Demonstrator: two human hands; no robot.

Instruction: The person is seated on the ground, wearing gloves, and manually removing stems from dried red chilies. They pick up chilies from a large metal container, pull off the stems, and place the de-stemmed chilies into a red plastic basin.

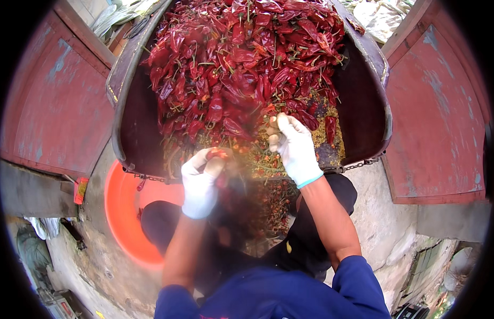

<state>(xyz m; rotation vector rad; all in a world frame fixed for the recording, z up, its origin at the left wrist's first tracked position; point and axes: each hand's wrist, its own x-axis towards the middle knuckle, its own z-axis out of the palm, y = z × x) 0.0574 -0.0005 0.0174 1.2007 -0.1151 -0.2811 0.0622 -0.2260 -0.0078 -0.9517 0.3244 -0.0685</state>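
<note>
Dried red chili peppers (239, 60) lie heaped in a dark metal cart bed (362, 91), with yellow seeds (326, 135) and stem bits near its front edge. My left hand (201, 181), in a white glove with dirty fingertips, pinches a small red piece of chili (217, 153) above that edge. Farther right, my right hand (295, 145), gloved too, is at the lower margin of the heap with thumb and fingers drawn together; a small reddish bit shows at the fingertips, but whether they grip it is unclear. A blur in the middle partly hides the heap.
An orange plastic basin (123, 223) stands on the concrete floor (386, 223) at lower left, beside my knee. Stems and scraps (277, 207) lie between my legs. Chains (362, 163) hang along the cart's front edge. Red metal door panels (438, 119) flank the cart.
</note>
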